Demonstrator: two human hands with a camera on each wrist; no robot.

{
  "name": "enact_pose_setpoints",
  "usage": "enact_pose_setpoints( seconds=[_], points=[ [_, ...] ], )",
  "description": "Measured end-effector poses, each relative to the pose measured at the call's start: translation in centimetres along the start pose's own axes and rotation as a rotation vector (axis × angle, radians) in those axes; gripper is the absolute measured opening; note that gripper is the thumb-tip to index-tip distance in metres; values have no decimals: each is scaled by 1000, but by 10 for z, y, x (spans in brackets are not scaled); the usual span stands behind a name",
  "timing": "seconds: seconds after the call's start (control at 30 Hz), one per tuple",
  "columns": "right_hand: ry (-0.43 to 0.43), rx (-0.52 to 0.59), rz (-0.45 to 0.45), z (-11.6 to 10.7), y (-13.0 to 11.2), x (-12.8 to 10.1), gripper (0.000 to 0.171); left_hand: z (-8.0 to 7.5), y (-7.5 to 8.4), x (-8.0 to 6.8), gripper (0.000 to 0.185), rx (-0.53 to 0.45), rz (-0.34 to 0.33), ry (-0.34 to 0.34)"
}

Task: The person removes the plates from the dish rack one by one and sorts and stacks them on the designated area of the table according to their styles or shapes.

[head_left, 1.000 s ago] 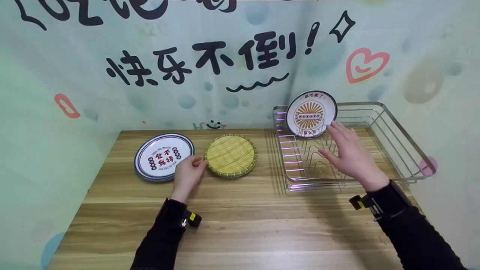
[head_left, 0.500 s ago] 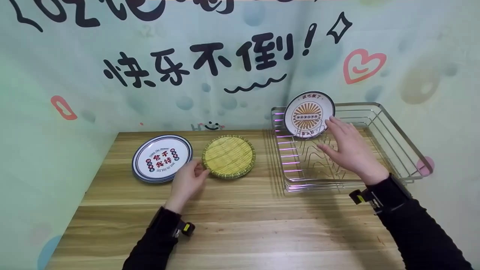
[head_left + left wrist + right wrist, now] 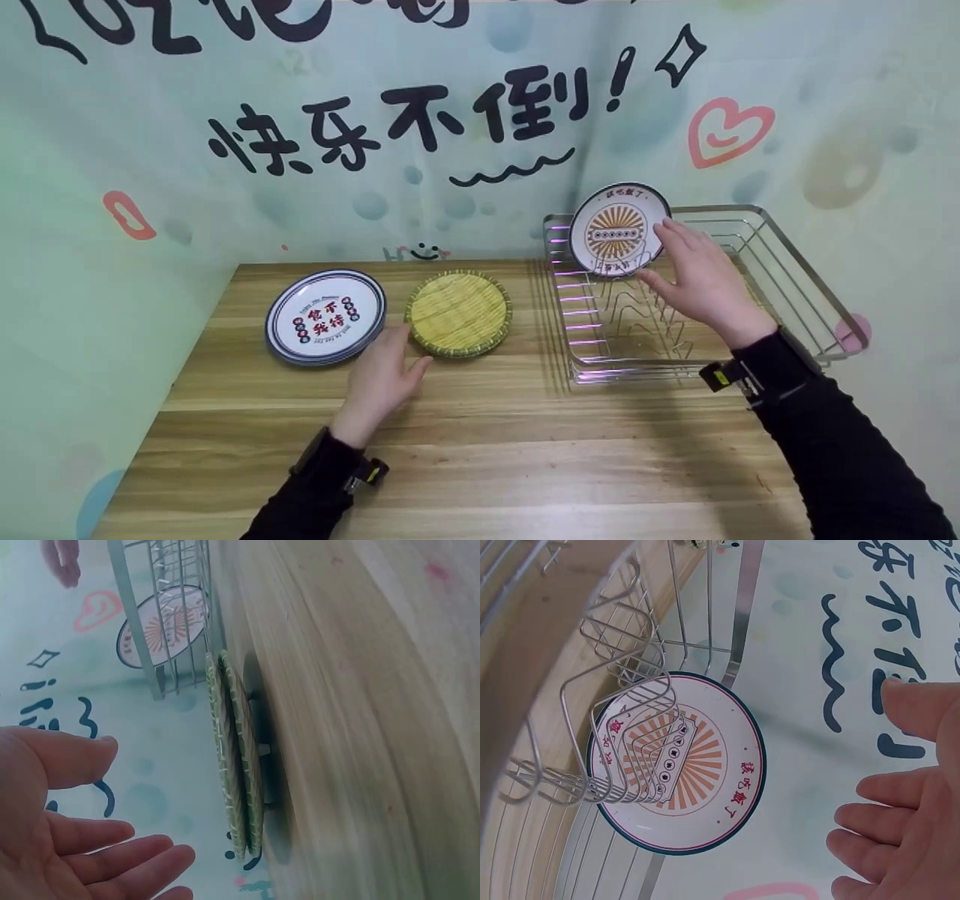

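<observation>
My left hand hovers with straight fingers between a blue-rimmed white plate and a round woven bamboo tray, holding nothing. The left wrist view shows the trays as two, one on top of the other, apart from the thumb and fingers. Over the wire dish rack, my right hand is spread and holds nothing. A small white plate with an orange sunburst stands tilted in the back left of that rack. In the right wrist view the fingers are clear of this plate.
Wire dividers rise in the rack in front of the sunburst plate. The blue-rimmed plate's edge shows another rim beneath it. A printed cloth backdrop closes off the back of the wooden table.
My left hand has gone from curled fingers beside the woven tray to straighter fingers, drawing slightly toward me. The right hand has shifted up a little. Plates and trays stay put.
</observation>
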State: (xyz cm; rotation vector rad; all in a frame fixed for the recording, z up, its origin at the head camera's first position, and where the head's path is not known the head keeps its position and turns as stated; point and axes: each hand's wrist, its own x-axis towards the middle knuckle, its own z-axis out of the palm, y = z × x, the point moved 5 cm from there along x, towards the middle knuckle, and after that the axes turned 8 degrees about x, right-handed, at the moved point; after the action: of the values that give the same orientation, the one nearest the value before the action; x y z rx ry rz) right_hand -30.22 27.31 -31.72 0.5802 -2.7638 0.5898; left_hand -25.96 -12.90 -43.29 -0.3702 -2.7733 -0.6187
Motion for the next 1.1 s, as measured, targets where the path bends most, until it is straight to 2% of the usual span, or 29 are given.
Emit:
enact_pose_setpoints(
  seconds=[0.2,0.4,0.6,0.83,1.1],
  points=[
    [-31,-9,38,-1,4,10,71,-5,7,-6,63,52,26,28],
    [-44,-26,69,2,13,20,71,-7,11,-13,71,83,21,-2],
    [-13,-17,54,7,21,29,68,-7,17,-18,80,110,35,-36],
    [3,-23,69,15,28,35,67,-5,22,-23,82,115,57,-11],
    [-9,-37,67,24,32,48,65,-3,28,-29,82,105,58,-20]
  ],
)
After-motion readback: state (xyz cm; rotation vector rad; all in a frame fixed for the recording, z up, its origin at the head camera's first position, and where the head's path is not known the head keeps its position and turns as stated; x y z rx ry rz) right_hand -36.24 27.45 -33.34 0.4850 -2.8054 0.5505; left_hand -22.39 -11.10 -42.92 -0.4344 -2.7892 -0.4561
